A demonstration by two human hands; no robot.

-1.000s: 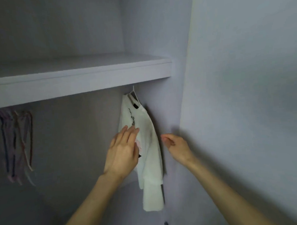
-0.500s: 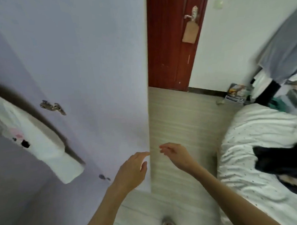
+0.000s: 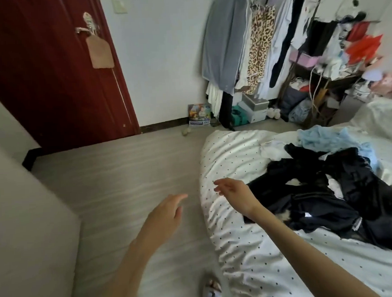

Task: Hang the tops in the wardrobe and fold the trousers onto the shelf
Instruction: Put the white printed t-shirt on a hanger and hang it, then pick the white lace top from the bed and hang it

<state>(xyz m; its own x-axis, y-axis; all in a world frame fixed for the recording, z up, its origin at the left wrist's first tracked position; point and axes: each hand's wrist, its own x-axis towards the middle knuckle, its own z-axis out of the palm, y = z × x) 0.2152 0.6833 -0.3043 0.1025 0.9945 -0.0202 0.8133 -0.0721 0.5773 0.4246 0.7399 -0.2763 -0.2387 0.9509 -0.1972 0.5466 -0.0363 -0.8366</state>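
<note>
Both hands have left the white top hanging in the wardrobe, and the view has swung round from the wardrobe's inside to the bedroom, so that the bed now fills the right of the picture. The right hand (image 3: 234, 195) hangs over the near left edge of the bed (image 3: 251, 265), fingers loosely spread and holding nothing. The left hand (image 3: 165, 213) floats over the bare floor (image 3: 115, 174), also relaxed and holding nothing.

From the right hand, the pile of dark clothes (image 3: 323, 199) lies just to the right and a little further away; its nearest fold almost touches the wrist. That hand is plainly the nearer; the left hand would have to cross the bed's edge to reach the pile. The heap sprawls with its long run going from near the right hand out toward the far right of the bed. A light blue garment (image 3: 322, 138) lies at its far end. Whether the dark pieces are tops or trousers cannot be told from here.

Open floor lies between the bed and the pale wardrobe panel (image 3: 25, 212) at the left, with a red door (image 3: 52, 76) beyond. A crowded clothes rack (image 3: 260, 44) stands against the far wall, well apart from the hands.
</note>
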